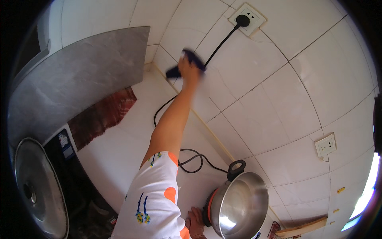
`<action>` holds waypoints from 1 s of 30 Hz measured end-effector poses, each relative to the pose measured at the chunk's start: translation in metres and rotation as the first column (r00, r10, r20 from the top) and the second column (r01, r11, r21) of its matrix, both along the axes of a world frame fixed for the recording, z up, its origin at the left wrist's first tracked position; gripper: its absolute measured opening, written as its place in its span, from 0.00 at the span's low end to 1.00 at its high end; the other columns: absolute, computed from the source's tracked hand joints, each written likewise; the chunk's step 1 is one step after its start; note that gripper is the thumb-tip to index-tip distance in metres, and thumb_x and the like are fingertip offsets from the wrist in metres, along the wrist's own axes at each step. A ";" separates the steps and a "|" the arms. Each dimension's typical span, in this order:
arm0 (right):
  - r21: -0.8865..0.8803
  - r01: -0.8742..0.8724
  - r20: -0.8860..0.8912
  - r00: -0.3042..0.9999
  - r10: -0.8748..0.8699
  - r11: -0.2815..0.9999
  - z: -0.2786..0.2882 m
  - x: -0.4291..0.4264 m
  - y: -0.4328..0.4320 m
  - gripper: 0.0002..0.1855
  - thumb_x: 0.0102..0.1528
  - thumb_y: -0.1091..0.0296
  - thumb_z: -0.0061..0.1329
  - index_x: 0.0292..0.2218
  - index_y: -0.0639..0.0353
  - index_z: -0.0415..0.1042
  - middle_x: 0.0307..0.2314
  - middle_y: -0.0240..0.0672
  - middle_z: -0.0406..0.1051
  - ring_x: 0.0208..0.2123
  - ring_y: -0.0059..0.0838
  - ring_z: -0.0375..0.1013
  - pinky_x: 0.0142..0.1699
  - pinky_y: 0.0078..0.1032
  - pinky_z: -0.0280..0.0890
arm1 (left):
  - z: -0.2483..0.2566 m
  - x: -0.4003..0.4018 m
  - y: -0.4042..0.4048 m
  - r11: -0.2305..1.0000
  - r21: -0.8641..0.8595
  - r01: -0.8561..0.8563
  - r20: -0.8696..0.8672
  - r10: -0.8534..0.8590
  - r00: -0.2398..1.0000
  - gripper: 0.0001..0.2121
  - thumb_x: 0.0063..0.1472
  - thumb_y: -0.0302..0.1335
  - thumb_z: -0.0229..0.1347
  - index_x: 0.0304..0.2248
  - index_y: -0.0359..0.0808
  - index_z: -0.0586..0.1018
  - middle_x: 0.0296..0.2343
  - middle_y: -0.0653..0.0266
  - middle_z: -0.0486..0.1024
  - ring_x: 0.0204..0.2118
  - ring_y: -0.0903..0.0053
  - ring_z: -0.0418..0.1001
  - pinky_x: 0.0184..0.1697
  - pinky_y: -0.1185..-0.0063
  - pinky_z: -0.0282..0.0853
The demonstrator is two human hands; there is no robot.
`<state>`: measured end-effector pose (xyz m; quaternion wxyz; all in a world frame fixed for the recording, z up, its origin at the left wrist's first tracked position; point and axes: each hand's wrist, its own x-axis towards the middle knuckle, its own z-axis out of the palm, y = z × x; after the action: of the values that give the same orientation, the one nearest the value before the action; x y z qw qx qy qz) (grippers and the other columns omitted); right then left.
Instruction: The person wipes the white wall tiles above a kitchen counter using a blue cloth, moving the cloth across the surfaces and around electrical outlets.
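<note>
My left hand (188, 70), blurred, presses a dark blue cloth (195, 61) against the white tiled wall near the corner. The cloth lies beside a black power cord (222, 44) that hangs from a plug in the upper wall socket (249, 19). My right hand (195, 221) rests low on the white countertop (110, 149), partly hidden by my left sleeve. Its fingers lie beside the base of a stainless steel pot (244, 203) with a black loop handle (236, 170). I see nothing held in that hand.
A grey marbled panel (89, 65) leans at the left above a red plaid cloth (104, 116). A metal lid (40, 188) sits on a black cooktop (86, 191). Black cable (191, 171) loops on the counter. Another socket (326, 145) and a wooden board (301, 227) are at the right.
</note>
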<state>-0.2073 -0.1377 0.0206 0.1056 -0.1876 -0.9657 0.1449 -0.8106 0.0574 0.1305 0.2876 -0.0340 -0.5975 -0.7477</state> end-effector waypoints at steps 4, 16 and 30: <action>0.026 0.035 -0.030 0.999 -0.035 0.999 -0.001 0.002 -0.002 0.18 0.52 0.68 0.42 0.44 0.62 0.66 0.50 0.46 0.60 0.53 0.51 0.56 0.58 0.44 0.50 | -0.062 0.036 0.000 0.970 -0.022 0.240 0.511 -0.195 0.837 0.39 0.46 0.50 0.59 0.48 0.23 0.66 0.50 0.43 0.63 0.53 0.53 0.60 0.55 0.67 0.58; 0.062 0.055 -0.077 0.996 -0.050 0.997 0.011 0.000 -0.001 0.17 0.53 0.69 0.41 0.45 0.63 0.65 0.49 0.47 0.61 0.51 0.52 0.59 0.57 0.45 0.51 | 0.091 0.033 0.026 0.998 -0.055 -0.001 -0.379 -0.020 0.925 0.23 0.54 0.24 0.52 0.50 0.28 0.66 0.49 0.43 0.63 0.54 0.52 0.58 0.57 0.65 0.53; 0.075 0.036 -0.077 0.997 -0.031 0.997 0.011 0.000 -0.004 0.17 0.53 0.71 0.42 0.45 0.65 0.65 0.49 0.49 0.61 0.52 0.53 0.58 0.58 0.44 0.51 | 0.021 0.096 -0.057 0.978 0.127 0.165 0.113 -0.180 0.977 0.20 0.58 0.25 0.46 0.50 0.26 0.66 0.48 0.44 0.64 0.51 0.56 0.63 0.54 0.70 0.58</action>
<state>-0.2072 -0.1414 0.0315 0.1516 -0.1939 -0.9626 0.1131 -0.7143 -0.0001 0.1517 0.1855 -0.0224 -0.5643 -0.8042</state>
